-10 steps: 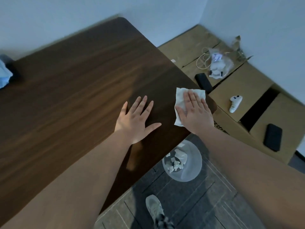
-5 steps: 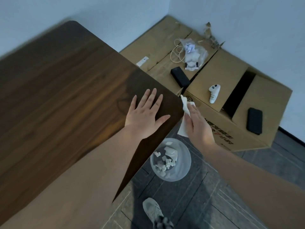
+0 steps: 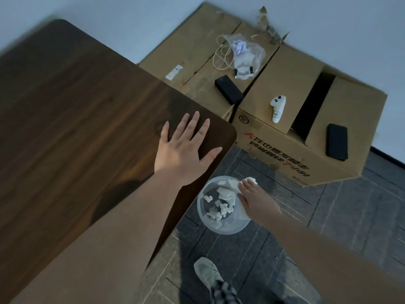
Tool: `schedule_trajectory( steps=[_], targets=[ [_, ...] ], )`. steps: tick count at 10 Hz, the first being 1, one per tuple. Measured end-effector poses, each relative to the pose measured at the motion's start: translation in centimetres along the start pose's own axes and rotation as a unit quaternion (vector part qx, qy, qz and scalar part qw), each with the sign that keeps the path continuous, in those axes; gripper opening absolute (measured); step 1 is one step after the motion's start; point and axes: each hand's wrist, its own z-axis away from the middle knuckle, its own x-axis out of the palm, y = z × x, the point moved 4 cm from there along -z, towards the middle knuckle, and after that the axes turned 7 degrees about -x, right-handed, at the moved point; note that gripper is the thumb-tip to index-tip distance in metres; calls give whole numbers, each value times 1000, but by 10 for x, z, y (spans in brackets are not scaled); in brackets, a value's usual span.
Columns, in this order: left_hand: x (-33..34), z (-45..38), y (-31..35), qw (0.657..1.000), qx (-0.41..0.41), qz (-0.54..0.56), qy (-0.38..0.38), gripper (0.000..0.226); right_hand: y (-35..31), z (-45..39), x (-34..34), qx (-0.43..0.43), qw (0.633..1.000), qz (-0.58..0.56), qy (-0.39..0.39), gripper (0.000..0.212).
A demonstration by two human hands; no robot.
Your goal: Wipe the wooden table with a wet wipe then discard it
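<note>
The dark wooden table (image 3: 76, 119) fills the left of the head view. My left hand (image 3: 186, 150) lies flat on its near right corner, fingers spread, holding nothing. Below the table's edge, my right hand (image 3: 254, 197) hangs over the right rim of a clear plastic bin (image 3: 219, 227) on the floor. It grips the white wet wipe (image 3: 240, 208), which droops from the fingers into the bin's mouth. Several crumpled white wipes lie inside the bin.
Cardboard boxes (image 3: 274, 150) stand right of the table against the wall. On them lie a black block (image 3: 229, 89), a white controller (image 3: 277, 108), a black phone (image 3: 336, 141) and a plastic bag with a cord (image 3: 243, 55). My shoe (image 3: 207, 275) rests on the dark tiled floor.
My right hand drew the wipe off the table's corner and carried it down to the bin's rim. My left hand stayed flat on the table. The view swung right and down.
</note>
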Motion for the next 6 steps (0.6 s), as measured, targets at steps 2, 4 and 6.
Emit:
schedule_trajectory(
  steps=[2,4,6],
  targets=[
    [0,0,-1,1000,0,6,10,72,1,-22,45,16,999,-8,-35,53],
    [0,1,-2,1000,-8,4,20,72,1,-27,77,37,993,46,-106,61],
    [-1,2,0,1000,-1,9,14,71,-32,-3,50,2,977,-97,-190,46]
  ],
)
